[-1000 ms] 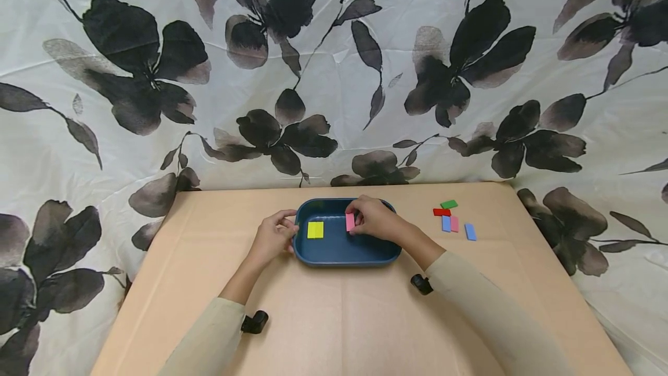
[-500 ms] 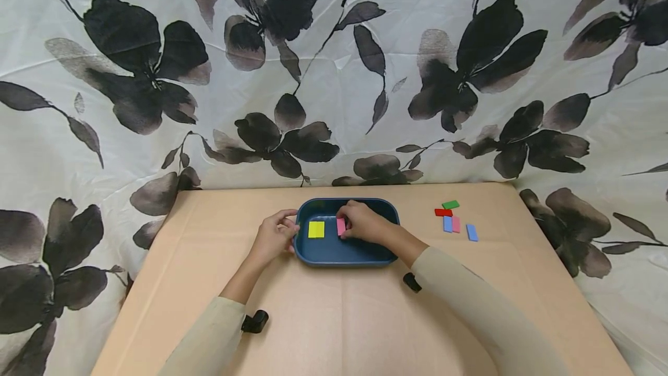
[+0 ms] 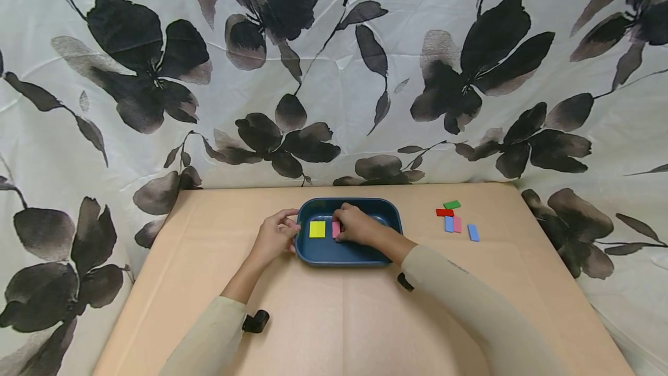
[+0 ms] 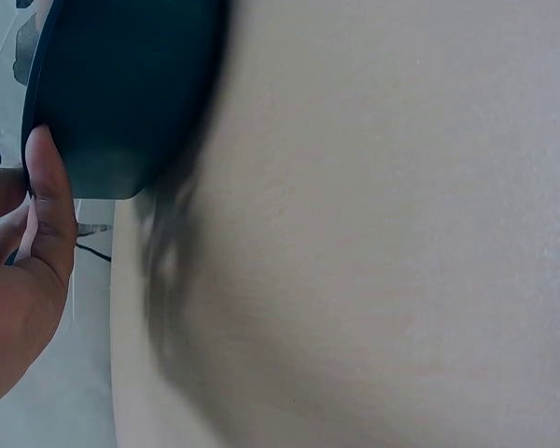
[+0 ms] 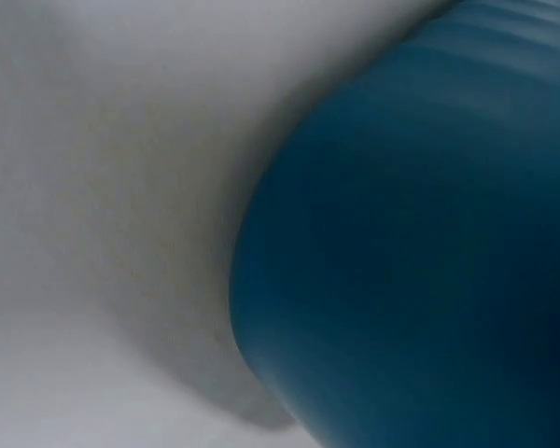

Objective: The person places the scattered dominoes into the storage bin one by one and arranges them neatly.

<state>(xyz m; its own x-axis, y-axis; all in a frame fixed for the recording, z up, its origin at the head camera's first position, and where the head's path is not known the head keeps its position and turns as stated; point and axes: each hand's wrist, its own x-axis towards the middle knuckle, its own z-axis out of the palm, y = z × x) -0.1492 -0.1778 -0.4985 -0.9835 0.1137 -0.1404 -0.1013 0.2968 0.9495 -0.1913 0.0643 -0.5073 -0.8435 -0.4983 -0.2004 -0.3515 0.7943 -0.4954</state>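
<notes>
From my remote seat I watch the right hand point(image 3: 359, 227) set a pink tile point(image 3: 336, 229) inside the blue tray point(image 3: 388, 209), just at 3 o'clock of the yellow tile point(image 3: 316, 229). My worry: a careless release could tip the pink tile onto the yellow one, or a nudge could shift the tray on the table point(image 3: 334, 318). The right fingers curl narrowly around the pink tile. The left hand point(image 3: 275, 235) grips the tray's rim at 9 o'clock, thumb on the wall. Five spare tiles point(image 3: 455, 220) lie well apart at 3 o'clock
</notes>
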